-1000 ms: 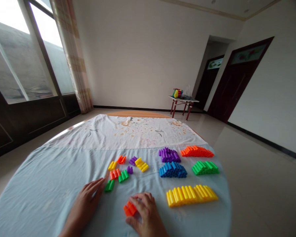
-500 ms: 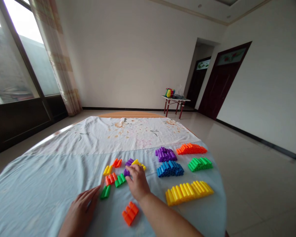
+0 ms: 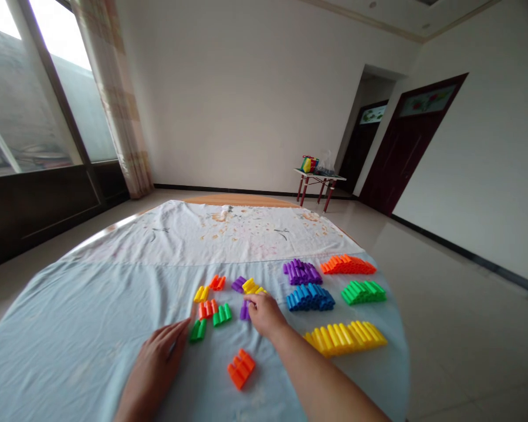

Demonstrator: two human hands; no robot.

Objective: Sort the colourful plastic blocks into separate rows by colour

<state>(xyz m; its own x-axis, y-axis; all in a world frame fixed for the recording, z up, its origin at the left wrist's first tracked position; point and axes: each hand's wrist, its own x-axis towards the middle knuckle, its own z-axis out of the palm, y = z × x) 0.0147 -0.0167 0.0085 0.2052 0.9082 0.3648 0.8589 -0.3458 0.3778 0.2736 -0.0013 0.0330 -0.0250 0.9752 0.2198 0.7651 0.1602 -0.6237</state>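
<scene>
My left hand [image 3: 161, 354] lies flat on the pale blue cloth, fingers stretched out, its fingertips close to a green piece [image 3: 198, 330]. My right hand [image 3: 264, 312] has its fingers bent together at a purple piece [image 3: 245, 310], just below some yellow pieces [image 3: 253, 286]; whether it grips the purple piece is hidden. Left of it are a green group [image 3: 222, 315], an orange group [image 3: 208, 309], a yellow group [image 3: 201, 293] and another orange group [image 3: 217, 283]. A purple group [image 3: 238, 285] touches the yellow pieces. Nearer me lies an orange group [image 3: 241, 369].
Sorted piles of purple [image 3: 302, 272], blue [image 3: 310, 298], orange [image 3: 348, 265], green [image 3: 364, 292] and yellow [image 3: 347, 338] pieces stand on the right of the cloth-covered table [image 3: 92, 316]. A small side table [image 3: 321, 174] holds bags near the doorway.
The view has shifted, so the scene sits slightly further right. My right hand's fingers have drawn in and uncovered more of the purple piece. My left hand stays flat.
</scene>
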